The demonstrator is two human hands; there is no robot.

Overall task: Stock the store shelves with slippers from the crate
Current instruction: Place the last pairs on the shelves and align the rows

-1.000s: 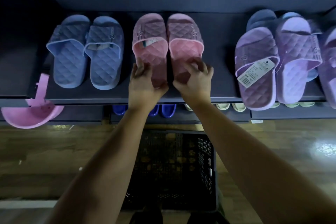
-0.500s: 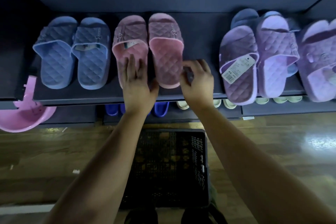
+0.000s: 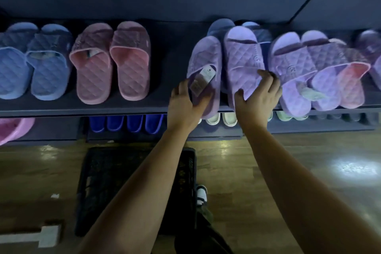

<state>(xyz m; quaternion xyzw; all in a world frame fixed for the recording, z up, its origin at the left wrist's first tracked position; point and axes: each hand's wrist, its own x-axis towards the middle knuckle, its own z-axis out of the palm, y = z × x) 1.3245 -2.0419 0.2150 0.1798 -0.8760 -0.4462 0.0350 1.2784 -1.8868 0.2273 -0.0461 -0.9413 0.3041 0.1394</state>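
Two lilac slippers are what's getting handled here, both sitting on the shelf (image 3: 165, 107) right of the gap next to the pink pair (image 3: 110, 61). The left hand (image 3: 185, 103) has its fingers wrapped around the heel of the left slipper (image 3: 206, 57), the one with the tag (image 3: 203, 79) lying across it, and that heel pokes out over the shelf lip. The right hand (image 3: 256, 99) is spread flat on the heel of the right slipper (image 3: 243, 62), fingers splayed, more pressing than gripping from what I can see. Looks to me like the step is squaring this pair up, so I'd slide both back together until the heels line up with the pink ones, keep them touching side by side, and tuck the tag in so it doesn't snag. Thing to watch: there's a darker blue pair (image 3: 221, 27) wedged behind them, so pushing too hard could jam or tip things. The next lilac pairs (image 3: 292, 64) to the right are a messy overlap and probably want the same treatment. The crate (image 3: 97, 181) sits on the floor below, between the arms; can't tell if anything's left in it.
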